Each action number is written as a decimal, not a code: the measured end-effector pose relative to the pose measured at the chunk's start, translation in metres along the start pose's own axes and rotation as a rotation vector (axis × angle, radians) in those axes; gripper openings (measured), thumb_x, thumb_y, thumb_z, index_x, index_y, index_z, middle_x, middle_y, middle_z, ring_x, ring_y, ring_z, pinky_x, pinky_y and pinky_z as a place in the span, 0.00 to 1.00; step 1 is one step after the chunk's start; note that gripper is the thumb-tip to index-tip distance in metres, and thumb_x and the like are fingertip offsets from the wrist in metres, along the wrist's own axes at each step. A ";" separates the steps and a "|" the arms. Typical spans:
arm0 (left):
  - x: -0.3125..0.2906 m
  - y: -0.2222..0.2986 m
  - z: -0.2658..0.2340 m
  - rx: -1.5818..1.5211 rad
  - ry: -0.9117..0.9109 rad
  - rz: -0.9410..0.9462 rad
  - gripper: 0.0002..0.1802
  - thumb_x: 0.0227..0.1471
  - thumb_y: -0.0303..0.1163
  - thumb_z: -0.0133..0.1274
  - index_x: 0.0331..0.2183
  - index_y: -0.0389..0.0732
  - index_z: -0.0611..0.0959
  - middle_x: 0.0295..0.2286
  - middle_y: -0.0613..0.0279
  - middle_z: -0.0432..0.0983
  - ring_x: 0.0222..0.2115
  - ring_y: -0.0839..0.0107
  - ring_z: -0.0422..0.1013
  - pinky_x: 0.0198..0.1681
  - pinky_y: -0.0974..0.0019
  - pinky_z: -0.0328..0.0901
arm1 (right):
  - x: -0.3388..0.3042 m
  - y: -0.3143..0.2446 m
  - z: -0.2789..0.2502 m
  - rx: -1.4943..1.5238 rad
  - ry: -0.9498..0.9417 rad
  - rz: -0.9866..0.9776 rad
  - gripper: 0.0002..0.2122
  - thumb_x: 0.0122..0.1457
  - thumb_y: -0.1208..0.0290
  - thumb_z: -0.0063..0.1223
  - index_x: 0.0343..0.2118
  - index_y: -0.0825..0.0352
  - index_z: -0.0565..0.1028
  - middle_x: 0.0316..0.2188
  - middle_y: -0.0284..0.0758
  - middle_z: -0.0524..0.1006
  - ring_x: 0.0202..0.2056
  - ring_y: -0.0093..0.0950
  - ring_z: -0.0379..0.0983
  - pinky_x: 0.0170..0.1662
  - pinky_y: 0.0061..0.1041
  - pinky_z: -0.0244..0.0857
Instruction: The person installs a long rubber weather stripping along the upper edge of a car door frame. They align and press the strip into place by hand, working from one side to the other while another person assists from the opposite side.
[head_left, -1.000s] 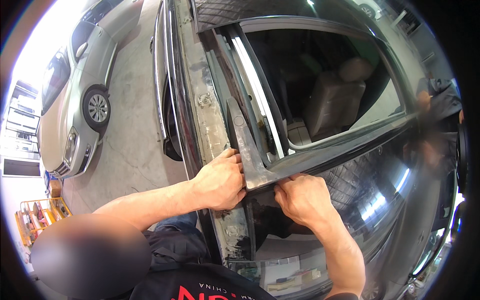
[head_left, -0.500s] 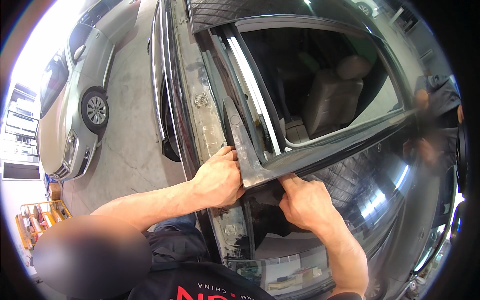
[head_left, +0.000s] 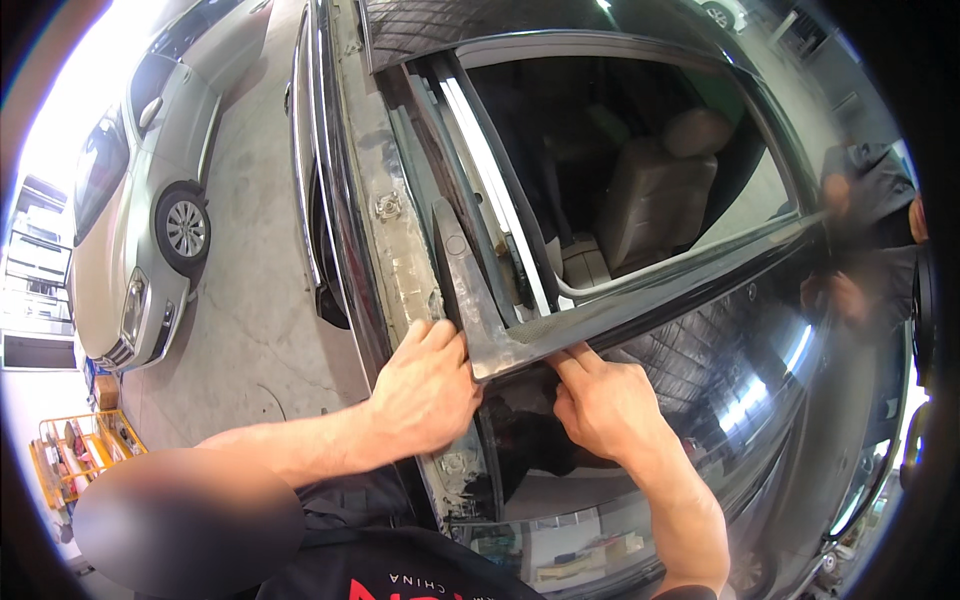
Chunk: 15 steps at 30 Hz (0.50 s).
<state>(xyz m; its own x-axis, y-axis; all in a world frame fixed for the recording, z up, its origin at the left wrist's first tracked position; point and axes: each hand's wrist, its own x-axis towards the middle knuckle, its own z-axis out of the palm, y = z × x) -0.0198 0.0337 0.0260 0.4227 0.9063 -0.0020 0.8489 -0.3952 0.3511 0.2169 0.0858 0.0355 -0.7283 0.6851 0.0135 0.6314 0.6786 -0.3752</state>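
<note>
A dull black, L-shaped window trim (head_left: 485, 335) runs along the bottom and one side of a black car door's window. Its corner points toward me. My left hand (head_left: 425, 385) is closed at the outer side of this corner, with curled fingers against the trim's edge and the bare door edge beside it. On the other side of the corner, my right hand (head_left: 605, 400) has its fingers tucked up against the trim's lower edge and its thumb bent in. Those fingertips are partly hidden beneath the trim. The black door panel (head_left: 720, 370) lies under my right hand.
Beyond the window glass (head_left: 560, 130) shows a seat (head_left: 655, 190). A second dark door edge (head_left: 305, 180) stands left of the bare metal door edge (head_left: 390, 210). Farther left are a silver car (head_left: 140, 220) and a yellow tool rack (head_left: 85, 450). A blurred person (head_left: 865, 200) appears at right.
My left hand has slid a little nearer and to the left along the edge by the trim's corner. My right hand stays at the lower edge. The whole view has shifted slightly.
</note>
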 end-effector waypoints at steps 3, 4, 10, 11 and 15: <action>-0.007 0.013 -0.004 -0.183 -0.061 -0.164 0.19 0.53 0.36 0.54 0.44 0.34 0.77 0.28 0.46 0.76 0.30 0.46 0.73 0.36 0.51 0.68 | 0.001 0.004 0.000 -0.017 0.027 -0.011 0.15 0.50 0.72 0.55 0.42 0.71 0.74 0.41 0.44 0.77 0.25 0.39 0.78 0.27 0.37 0.73; -0.005 0.016 -0.007 -0.224 -0.110 -0.213 0.19 0.54 0.37 0.53 0.42 0.32 0.76 0.27 0.44 0.76 0.30 0.46 0.74 0.36 0.49 0.68 | 0.001 0.005 0.000 -0.021 0.030 -0.012 0.15 0.51 0.71 0.55 0.42 0.70 0.74 0.40 0.44 0.77 0.25 0.39 0.78 0.28 0.37 0.73; 0.012 0.015 -0.020 -0.394 -0.453 -0.410 0.25 0.56 0.40 0.50 0.45 0.26 0.71 0.31 0.35 0.77 0.34 0.44 0.76 0.38 0.51 0.71 | 0.005 -0.001 0.001 -0.067 -0.017 0.031 0.11 0.52 0.67 0.56 0.37 0.66 0.75 0.37 0.46 0.76 0.24 0.40 0.78 0.27 0.37 0.72; 0.015 0.016 -0.024 -0.407 -0.485 -0.404 0.26 0.55 0.39 0.50 0.46 0.26 0.70 0.31 0.35 0.78 0.34 0.45 0.77 0.38 0.53 0.72 | 0.005 -0.001 0.001 -0.054 -0.004 0.035 0.09 0.53 0.67 0.56 0.35 0.65 0.76 0.36 0.47 0.76 0.24 0.40 0.78 0.27 0.38 0.72; 0.018 0.015 -0.028 -0.787 -0.440 -0.609 0.26 0.53 0.31 0.51 0.51 0.28 0.68 0.34 0.44 0.79 0.32 0.57 0.79 0.34 0.60 0.72 | 0.006 -0.003 0.004 -0.069 0.018 0.055 0.08 0.53 0.67 0.55 0.33 0.65 0.76 0.33 0.46 0.76 0.24 0.40 0.78 0.27 0.38 0.72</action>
<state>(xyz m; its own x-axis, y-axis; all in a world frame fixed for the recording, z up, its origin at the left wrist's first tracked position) -0.0083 0.0484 0.0574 0.2095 0.7225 -0.6589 0.5795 0.4510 0.6788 0.2098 0.0868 0.0327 -0.6877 0.7259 0.0116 0.6875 0.6561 -0.3112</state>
